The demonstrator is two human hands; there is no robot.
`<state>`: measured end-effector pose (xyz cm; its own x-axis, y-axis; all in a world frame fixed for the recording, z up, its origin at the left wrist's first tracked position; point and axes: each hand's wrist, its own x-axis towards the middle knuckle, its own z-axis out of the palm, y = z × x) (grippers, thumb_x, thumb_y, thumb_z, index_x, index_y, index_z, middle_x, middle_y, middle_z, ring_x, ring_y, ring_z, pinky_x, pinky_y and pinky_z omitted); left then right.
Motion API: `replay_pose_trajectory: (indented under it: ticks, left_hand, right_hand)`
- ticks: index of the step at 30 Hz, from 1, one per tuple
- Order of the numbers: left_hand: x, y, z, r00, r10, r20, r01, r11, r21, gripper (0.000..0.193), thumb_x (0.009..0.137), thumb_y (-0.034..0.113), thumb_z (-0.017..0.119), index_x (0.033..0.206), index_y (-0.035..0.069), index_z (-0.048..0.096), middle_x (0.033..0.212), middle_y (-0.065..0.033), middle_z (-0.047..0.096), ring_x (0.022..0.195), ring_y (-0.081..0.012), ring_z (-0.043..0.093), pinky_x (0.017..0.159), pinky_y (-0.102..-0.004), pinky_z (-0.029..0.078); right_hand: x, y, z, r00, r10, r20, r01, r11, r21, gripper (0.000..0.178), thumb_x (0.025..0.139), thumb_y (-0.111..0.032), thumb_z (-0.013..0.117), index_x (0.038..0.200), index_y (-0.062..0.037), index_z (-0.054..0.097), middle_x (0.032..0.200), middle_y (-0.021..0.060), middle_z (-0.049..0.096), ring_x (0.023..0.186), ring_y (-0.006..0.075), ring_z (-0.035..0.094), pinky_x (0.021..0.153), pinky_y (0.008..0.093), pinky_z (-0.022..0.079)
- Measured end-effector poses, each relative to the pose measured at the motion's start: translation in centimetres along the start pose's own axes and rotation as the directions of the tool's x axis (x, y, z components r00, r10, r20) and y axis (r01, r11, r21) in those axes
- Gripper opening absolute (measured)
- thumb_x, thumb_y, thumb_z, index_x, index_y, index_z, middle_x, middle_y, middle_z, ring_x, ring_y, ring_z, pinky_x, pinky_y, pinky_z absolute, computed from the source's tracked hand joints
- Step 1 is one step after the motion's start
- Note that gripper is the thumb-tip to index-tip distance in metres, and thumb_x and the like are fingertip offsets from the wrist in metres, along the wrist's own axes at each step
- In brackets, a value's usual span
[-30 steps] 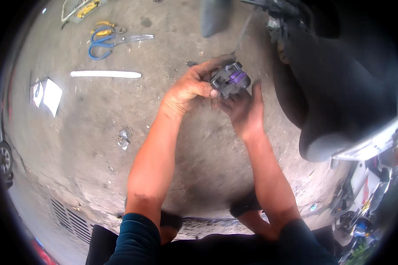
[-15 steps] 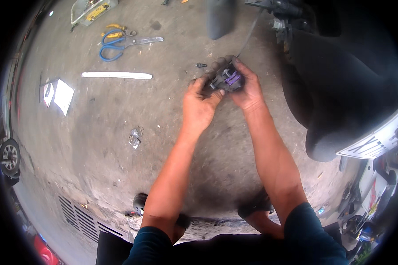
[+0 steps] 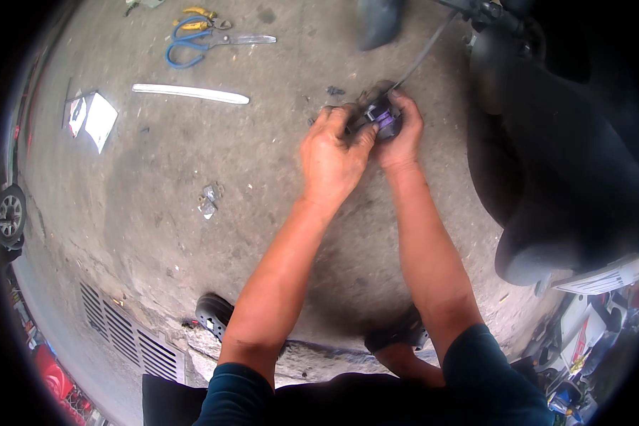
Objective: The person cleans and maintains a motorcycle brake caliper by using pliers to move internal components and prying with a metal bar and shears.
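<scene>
A dark, grimy brake caliper with purple parts inside is held between both my hands above the floor. From its upper side a thin dark hose runs up to the motorbike. My right hand is closed round the caliper's right side, thumb along its top edge. My left hand grips the left side, its thumb pressed near the purple parts; its fingertips are partly hidden behind the caliper. A small dark bolt lies on the floor just beyond my left hand.
The black motorbike stands close on the right. Blue-handled scissors, yellow-handled pliers and a white strip lie at the far left. White packaging is further left; a floor grate sits near left.
The view has shifted a little. My left hand has turned further over the caliper and covers more of its left side. Both hands keep hold of it.
</scene>
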<state>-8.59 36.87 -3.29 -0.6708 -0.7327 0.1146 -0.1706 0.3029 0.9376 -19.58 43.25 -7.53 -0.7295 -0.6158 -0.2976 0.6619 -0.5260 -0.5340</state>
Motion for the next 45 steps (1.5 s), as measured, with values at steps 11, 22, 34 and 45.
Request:
replay_pose_trajectory:
  ticks: [11, 22, 34, 45]
  left_hand:
    - [1.1, 0.4, -0.6, 0.981, 0.121, 0.15, -0.146, 0.974, 0.172, 0.035, 0.074, 0.0, 0.063, 0.109, 0.002, 0.061, 0.094, -0.0177, 0.062, 0.085, -0.0329, 0.063, 0.075, -0.0381, 0.05]
    - [-3.2, 1.6, -0.2, 0.956, 0.265, 0.124, -0.289, 0.919, 0.27, 0.045, 0.074, -0.001, 0.061, 0.118, 0.005, 0.061, 0.09, -0.0151, 0.059, 0.075, -0.0318, 0.06, 0.068, -0.0355, 0.051]
    - [-3.7, 1.2, -1.0, 0.861, -0.262, 0.436, 0.369, 0.912, -0.179, 0.058, 0.08, -0.003, 0.056, 0.137, 0.007, 0.048, 0.093, -0.0051, 0.061, 0.078, -0.0105, 0.056, 0.071, -0.0242, 0.047]
    - [-4.4, 4.3, -0.2, 0.825, -0.297, 0.481, 0.475, 0.826, -0.303, 0.068, 0.08, 0.001, 0.055, 0.142, 0.006, 0.028, 0.087, -0.0061, 0.057, 0.078, -0.0129, 0.056, 0.073, -0.028, 0.047]
  right_hand:
    - [-0.5, 0.3, 0.5, 0.995, -0.063, -0.077, 0.068, 0.996, 0.064, 0.022, 0.086, -0.019, 0.055, 0.101, -0.0038, 0.059, 0.086, 0.0084, 0.062, 0.078, 0.0202, 0.061, 0.074, 0.0332, 0.052]
    - [-0.5, 0.4, 0.4, 0.997, -0.035, -0.064, 0.033, 0.999, -0.034, 0.028, 0.084, -0.03, 0.051, 0.094, -0.0047, 0.057, 0.08, 0.0094, 0.058, 0.078, 0.0237, 0.059, 0.071, 0.0391, 0.052]
    - [-0.9, 0.3, 0.4, 0.997, -0.068, -0.04, 0.068, 0.998, 0.007, 0.031, 0.083, -0.03, 0.052, 0.097, -0.0041, 0.058, 0.081, 0.0077, 0.058, 0.08, 0.0235, 0.058, 0.072, 0.0418, 0.051]
    - [-1.4, 0.3, 1.0, 0.998, -0.056, -0.037, 0.054, 0.997, -0.051, 0.028, 0.083, -0.03, 0.053, 0.097, -0.0061, 0.058, 0.081, 0.0075, 0.059, 0.075, 0.0221, 0.06, 0.07, 0.0379, 0.052]
